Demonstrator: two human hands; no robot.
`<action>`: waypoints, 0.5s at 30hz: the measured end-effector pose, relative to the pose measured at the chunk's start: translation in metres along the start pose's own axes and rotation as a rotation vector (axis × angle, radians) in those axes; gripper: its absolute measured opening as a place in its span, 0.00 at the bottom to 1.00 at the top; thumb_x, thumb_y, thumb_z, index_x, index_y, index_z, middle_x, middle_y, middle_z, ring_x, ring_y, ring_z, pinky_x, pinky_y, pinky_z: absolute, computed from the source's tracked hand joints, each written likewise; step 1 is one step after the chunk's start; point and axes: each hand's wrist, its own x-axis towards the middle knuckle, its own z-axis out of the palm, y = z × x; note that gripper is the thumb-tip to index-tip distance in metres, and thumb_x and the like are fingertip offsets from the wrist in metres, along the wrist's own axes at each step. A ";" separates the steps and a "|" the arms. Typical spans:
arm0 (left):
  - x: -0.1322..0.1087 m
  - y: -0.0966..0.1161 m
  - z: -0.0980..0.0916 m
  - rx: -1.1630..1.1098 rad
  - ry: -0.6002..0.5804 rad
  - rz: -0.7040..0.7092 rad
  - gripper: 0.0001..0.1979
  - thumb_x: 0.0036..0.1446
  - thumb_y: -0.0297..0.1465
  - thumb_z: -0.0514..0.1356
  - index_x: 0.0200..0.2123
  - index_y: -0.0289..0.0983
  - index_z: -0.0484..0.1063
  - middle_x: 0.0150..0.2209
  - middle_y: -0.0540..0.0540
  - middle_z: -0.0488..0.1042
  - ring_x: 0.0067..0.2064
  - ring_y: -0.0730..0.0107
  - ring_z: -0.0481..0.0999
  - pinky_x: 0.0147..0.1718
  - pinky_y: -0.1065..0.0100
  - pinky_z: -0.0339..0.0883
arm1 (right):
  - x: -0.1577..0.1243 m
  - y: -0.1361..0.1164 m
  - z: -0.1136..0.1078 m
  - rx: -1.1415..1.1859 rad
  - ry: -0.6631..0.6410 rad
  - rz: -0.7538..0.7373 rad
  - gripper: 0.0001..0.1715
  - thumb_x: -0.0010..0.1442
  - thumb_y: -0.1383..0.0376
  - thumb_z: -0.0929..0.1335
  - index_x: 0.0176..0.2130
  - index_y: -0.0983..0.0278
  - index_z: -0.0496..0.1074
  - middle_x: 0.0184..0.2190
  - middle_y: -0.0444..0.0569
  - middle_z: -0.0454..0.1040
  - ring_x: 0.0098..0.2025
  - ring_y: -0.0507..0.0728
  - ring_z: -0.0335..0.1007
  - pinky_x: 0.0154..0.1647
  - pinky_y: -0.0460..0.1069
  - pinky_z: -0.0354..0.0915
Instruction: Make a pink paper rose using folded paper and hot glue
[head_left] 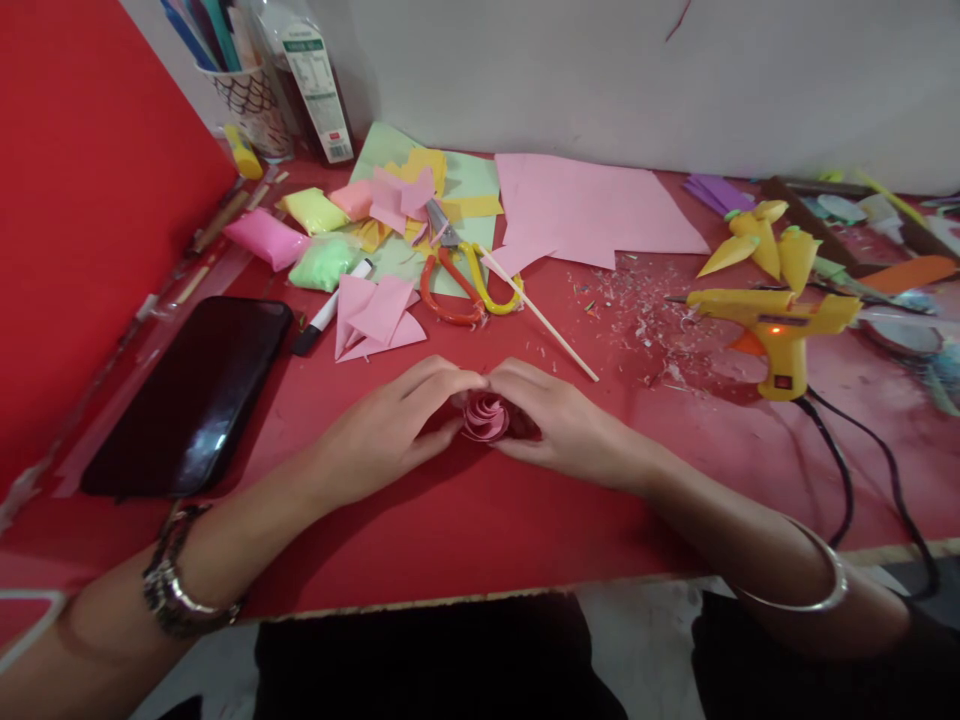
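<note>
A small pink paper rose (486, 416), its strip coiled into layered petals, sits just above the red tabletop. From its left side my left hand (409, 420) pinches it, fingers curved over the back and thumb in front. My right hand (559, 415) closes on the opposite side in the same way, and the fingertips of both hands meet behind the coil. Folded pink paper pieces (377, 315) lie beyond my left hand. A thin wooden stick (540, 315) lies beyond my right hand, its far end across the scissors (469, 285) with orange and yellow handles.
A yellow glue gun (776, 310) with a lit light rests at right, its cord trailing over the front edge. A phone (191, 395) lies at left. Behind are pink sheets (592, 205), clay packets (266, 238), a bottle (319, 90), a pen cup (244, 100) and yellow paper cones (765, 240).
</note>
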 end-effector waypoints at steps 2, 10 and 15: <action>0.001 0.000 0.001 -0.027 0.010 0.001 0.08 0.55 0.27 0.53 0.40 0.37 0.61 0.37 0.49 0.66 0.39 0.73 0.67 0.38 0.73 0.62 | 0.000 -0.001 0.000 0.006 -0.005 0.001 0.11 0.54 0.69 0.64 0.40 0.65 0.61 0.34 0.47 0.62 0.35 0.51 0.60 0.36 0.46 0.61; 0.005 0.004 0.000 -0.057 0.000 0.020 0.04 0.54 0.23 0.52 0.29 0.36 0.63 0.32 0.50 0.65 0.33 0.76 0.66 0.33 0.75 0.62 | 0.001 -0.006 0.001 0.007 0.033 0.039 0.10 0.54 0.68 0.64 0.39 0.64 0.63 0.36 0.48 0.61 0.38 0.52 0.61 0.39 0.48 0.61; 0.004 0.005 -0.001 -0.048 0.028 0.048 0.05 0.54 0.22 0.52 0.29 0.36 0.64 0.31 0.51 0.65 0.33 0.77 0.66 0.32 0.76 0.62 | 0.001 -0.006 0.001 0.003 0.064 0.042 0.10 0.54 0.67 0.64 0.39 0.64 0.64 0.38 0.49 0.61 0.40 0.52 0.61 0.42 0.48 0.61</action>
